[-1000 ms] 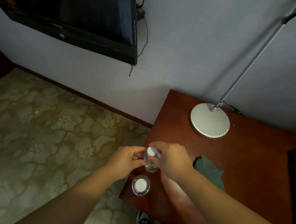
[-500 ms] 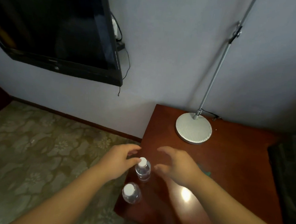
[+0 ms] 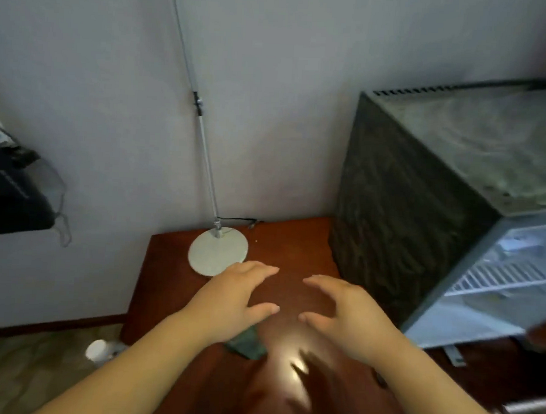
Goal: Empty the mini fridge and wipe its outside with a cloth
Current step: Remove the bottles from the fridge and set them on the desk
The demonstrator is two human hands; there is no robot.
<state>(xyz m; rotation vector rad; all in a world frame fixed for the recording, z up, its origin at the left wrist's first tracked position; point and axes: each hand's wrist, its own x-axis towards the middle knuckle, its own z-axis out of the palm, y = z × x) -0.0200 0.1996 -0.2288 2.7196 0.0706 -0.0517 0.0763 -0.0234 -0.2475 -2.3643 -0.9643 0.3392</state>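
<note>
The dark mini fridge [image 3: 401, 213] stands on the red-brown table [image 3: 298, 243] at the right, its inside lit and a white wire shelf [image 3: 502, 279] showing. My left hand [image 3: 232, 296] and my right hand [image 3: 345, 308] hover side by side over the table, fingers spread and holding nothing. A green cloth [image 3: 247, 344] lies on the table, partly hidden under my left wrist. A white bottle cap [image 3: 97, 350] peeks out at the table's left edge beside my left forearm.
A lamp with a round white base [image 3: 218, 250] and thin pole [image 3: 202, 133] stands at the table's back against the grey wall. A black TV [image 3: 10, 193] hangs at the left. Patterned carpet [image 3: 19, 374] lies below left.
Both hands let go of the bottle and lifted away, open. The view swung right, so the fridge came into sight and the bottles slid to the lower left.
</note>
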